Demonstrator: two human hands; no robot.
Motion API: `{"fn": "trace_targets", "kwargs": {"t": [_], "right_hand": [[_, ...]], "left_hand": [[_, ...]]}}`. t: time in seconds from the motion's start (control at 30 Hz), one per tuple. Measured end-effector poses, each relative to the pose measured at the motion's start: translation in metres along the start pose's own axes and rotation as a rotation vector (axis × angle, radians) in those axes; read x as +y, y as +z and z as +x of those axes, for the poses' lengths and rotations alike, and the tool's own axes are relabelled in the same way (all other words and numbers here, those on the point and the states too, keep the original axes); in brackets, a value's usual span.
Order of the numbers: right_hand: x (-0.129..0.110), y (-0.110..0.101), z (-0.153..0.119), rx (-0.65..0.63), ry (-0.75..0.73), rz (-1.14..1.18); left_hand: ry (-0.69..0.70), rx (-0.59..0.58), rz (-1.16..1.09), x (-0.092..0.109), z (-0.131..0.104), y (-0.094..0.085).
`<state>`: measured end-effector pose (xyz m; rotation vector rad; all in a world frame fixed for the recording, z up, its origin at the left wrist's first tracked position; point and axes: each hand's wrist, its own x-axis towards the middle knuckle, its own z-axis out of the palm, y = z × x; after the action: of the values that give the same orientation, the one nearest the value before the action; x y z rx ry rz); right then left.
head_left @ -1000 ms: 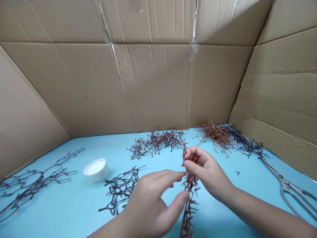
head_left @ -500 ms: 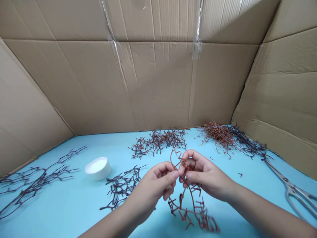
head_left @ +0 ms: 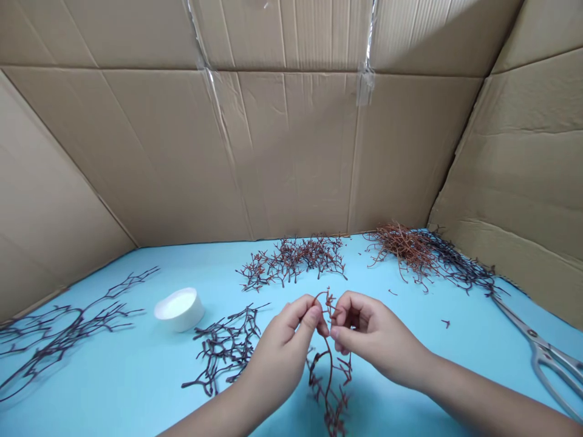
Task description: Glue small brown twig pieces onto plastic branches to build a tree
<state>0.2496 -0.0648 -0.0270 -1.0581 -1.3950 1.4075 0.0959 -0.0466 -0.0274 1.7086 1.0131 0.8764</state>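
A reddish-brown branching twig (head_left: 330, 364) hangs between my hands, its curved stem rising above the fingers and its forked lower end dangling near the front of the table. My left hand (head_left: 291, 340) pinches the stem between thumb and fingers. Close beside it, my right hand (head_left: 373, 340) is closed at a short side piece near the twig's top, thumb and fingertips pressed together. The exact contact at the fingertips is partly hidden.
Dark twigs (head_left: 223, 349) lie left of my hands, reddish forked twigs (head_left: 296, 258) behind them. A white tape roll (head_left: 180, 309) and a long dark branch (head_left: 68, 331) sit further left. At right are a pile of thin stems (head_left: 407, 246) and metal scissors (head_left: 540, 346). Cardboard walls (head_left: 291, 158) enclose the table.
The twig's hanging end has swung left and lower, now hanging more steeply. My right hand has shifted slightly down, and its fingers have moved on the upper stem.
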Motion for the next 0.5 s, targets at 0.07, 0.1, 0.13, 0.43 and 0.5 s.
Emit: {"fn": "trace_targets", "kwargs": {"t": [0.07, 0.1, 0.13, 0.43, 0.5], "right_hand": [[0.0, 0.0007, 0.0008, 0.038, -0.008, -0.052], [0.0002, 0.0013, 0.0013, 0.042, -0.01, -0.064], [0.0006, 0.0022, 0.0018, 0.037, -0.011, -0.062], [0.0037, 0.0073, 0.0017, -0.021, -0.046, -0.022], [0.0037, 0.0064, 0.0018, -0.013, -0.06, -0.064]], "left_hand": [[-0.074, 0.027, -0.101, -0.0032, 0.0012, 0.0042], [-0.133, 0.028, -0.155, -0.0042, 0.0016, 0.0061], [-0.193, 0.016, -0.212, -0.0049, 0.0018, 0.0077], [-0.311, -0.285, -0.596, -0.0052, 0.0022, 0.006], [-0.297, -0.264, -0.642, -0.0066, 0.0025, 0.0072]]}}
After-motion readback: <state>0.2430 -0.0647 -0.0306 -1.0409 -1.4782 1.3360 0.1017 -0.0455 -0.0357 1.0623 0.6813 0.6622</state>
